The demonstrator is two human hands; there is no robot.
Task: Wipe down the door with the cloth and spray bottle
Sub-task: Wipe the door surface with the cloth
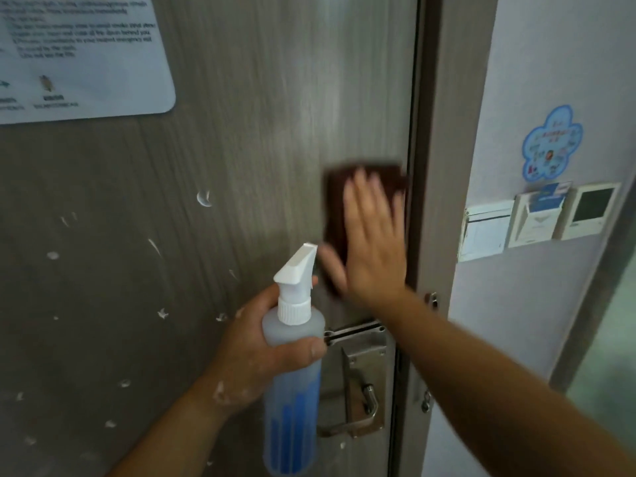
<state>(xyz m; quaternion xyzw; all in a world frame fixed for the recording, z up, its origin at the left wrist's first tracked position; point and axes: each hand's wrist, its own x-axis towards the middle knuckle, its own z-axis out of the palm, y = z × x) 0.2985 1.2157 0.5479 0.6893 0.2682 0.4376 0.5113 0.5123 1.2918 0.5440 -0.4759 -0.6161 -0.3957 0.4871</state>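
My right hand (373, 235), fingers straight, presses the cloth (335, 201), limp I judge, on the door (258, 132); my left hand (261, 342) grips the probably slippery spray bottle (292, 390) under its neck.

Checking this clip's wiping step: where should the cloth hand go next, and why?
Probably sweep the right hand and its cloth leftward and down. It presses the cloth flat at the latch edge of the door, while white flecks dot the panel to the left, not yet wiped. The left hand only holds the spray bottle.
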